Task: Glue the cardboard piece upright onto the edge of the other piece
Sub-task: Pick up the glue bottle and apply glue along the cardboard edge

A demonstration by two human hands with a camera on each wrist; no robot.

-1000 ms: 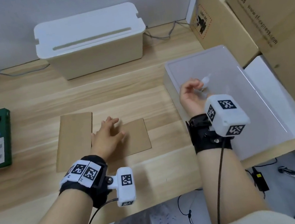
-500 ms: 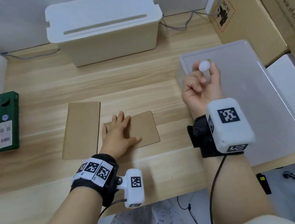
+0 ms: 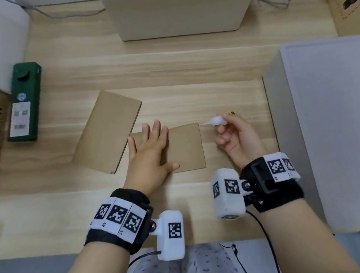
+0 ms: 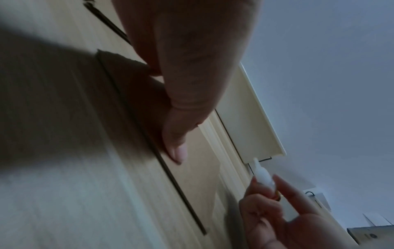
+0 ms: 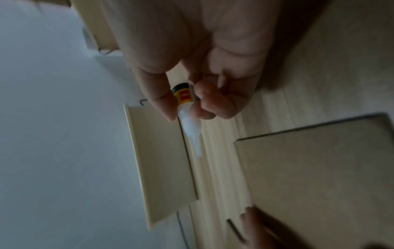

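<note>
The wooden table (image 3: 188,70) carries everything in front of you. At its far edge stands a cream box (image 3: 182,8), and a grey-white bin (image 3: 344,127) sits at your right. The larger cardboard piece (image 3: 106,130) lies flat and slanted, left of centre. The smaller cardboard piece (image 3: 185,147) lies flat just beside it; whether their edges touch under your palm cannot be told. A green box (image 3: 25,102) rests well apart on the left.

Your left hand (image 3: 151,154) lies flat on the left part of the smaller piece, fingers straight and spread, pressing it to the table. Your right hand (image 3: 237,137) hovers just beside that piece's far right corner, thumb and fingers curled around a small glue tube (image 3: 217,120). Its white nozzle points left toward the corner, not visibly touching the cardboard.
</note>
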